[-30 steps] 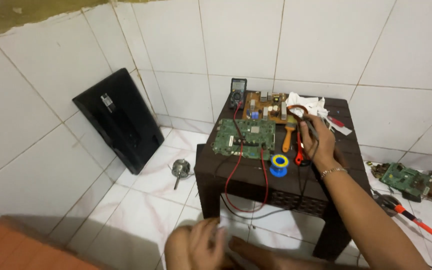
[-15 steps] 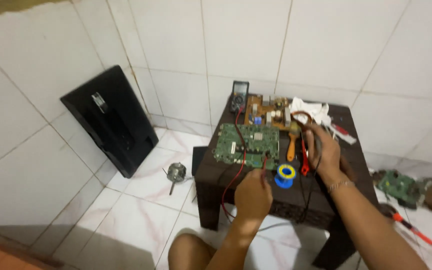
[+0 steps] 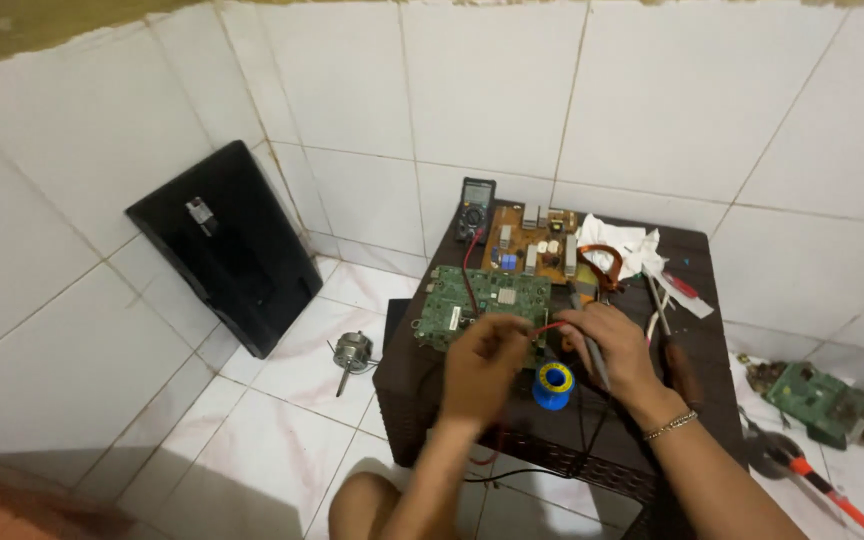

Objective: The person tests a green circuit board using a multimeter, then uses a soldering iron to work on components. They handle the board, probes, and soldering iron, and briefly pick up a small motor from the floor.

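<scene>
My left hand (image 3: 482, 368) hovers over the near edge of a green circuit board (image 3: 477, 298) on a dark brown table (image 3: 702, 300), its fingers pinched on a red test lead (image 3: 549, 327). My right hand (image 3: 614, 348) is just to the right, gripping a dark probe (image 3: 595, 365) that points down toward the table. A blue and yellow solder spool (image 3: 554, 386) sits between the two wrists. Red and black leads run back to a multimeter (image 3: 474, 206) leaning at the table's far edge. A brown circuit board (image 3: 530, 245) lies behind the green one.
A white cloth (image 3: 634, 250) and a dark-handled screwdriver (image 3: 682, 368) lie on the table's right side. A black panel (image 3: 227, 248) leans on the left wall, with a small motor (image 3: 352, 352) on the floor. Another green board (image 3: 812, 396) and an orange-handled screwdriver (image 3: 824, 487) lie on the floor at right.
My left hand came up from my lap to the table and took the red lead beside the right hand. The view moved closer to the table.
</scene>
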